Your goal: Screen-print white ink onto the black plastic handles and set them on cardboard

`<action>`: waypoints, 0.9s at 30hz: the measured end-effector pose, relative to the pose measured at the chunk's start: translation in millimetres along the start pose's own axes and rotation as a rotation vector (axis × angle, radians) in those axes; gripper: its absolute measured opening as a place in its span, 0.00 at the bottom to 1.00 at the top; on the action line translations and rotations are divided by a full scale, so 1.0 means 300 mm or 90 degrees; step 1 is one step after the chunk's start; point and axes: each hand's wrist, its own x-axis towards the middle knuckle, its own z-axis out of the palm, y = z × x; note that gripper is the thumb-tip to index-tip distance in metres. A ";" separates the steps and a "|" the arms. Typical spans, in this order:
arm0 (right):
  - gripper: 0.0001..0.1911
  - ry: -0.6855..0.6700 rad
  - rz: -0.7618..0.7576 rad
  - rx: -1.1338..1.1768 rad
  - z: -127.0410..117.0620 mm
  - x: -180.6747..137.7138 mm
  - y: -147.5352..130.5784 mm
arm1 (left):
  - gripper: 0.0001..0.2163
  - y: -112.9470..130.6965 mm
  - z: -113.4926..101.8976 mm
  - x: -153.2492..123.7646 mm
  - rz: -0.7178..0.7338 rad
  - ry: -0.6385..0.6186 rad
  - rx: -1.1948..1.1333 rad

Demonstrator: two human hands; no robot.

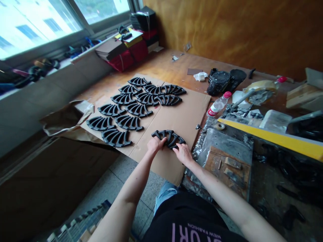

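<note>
A fan-shaped row of glossy black curved pieces (pixel 169 137) lies on a flat cardboard sheet (pixel 161 122) in front of me. My left hand (pixel 156 144) is closed at the near left part of this row, its thumb pressed against the pieces. At the right end, my right hand (pixel 183 153) is closed with thumb and fingers on the pieces. I cannot tell whether the pieces are joined or only laid side by side. Farther left on the same cardboard lie several similar black fans (pixel 138 109), grouped in overlapping rows.
To the right stand a red-capped bottle (pixel 218 105), black-stained cups (pixel 219 82) and a tape roll (pixel 261 91). A yellow-edged bench (pixel 272 136) carries dark, stained scraps. Red and black stacks (pixel 131 53) sit by the window. A brown paper bag (pixel 67 121) is at left.
</note>
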 end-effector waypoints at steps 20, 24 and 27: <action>0.22 0.056 0.015 0.114 0.041 0.044 0.032 | 0.22 0.057 0.160 -0.101 0.389 0.196 0.010; 0.24 0.076 -0.020 0.123 0.040 0.105 0.019 | 0.23 0.076 0.043 0.046 0.533 0.160 0.044; 0.28 0.076 -0.034 0.094 0.013 0.177 -0.010 | 0.25 0.128 -0.056 0.189 0.582 0.154 0.058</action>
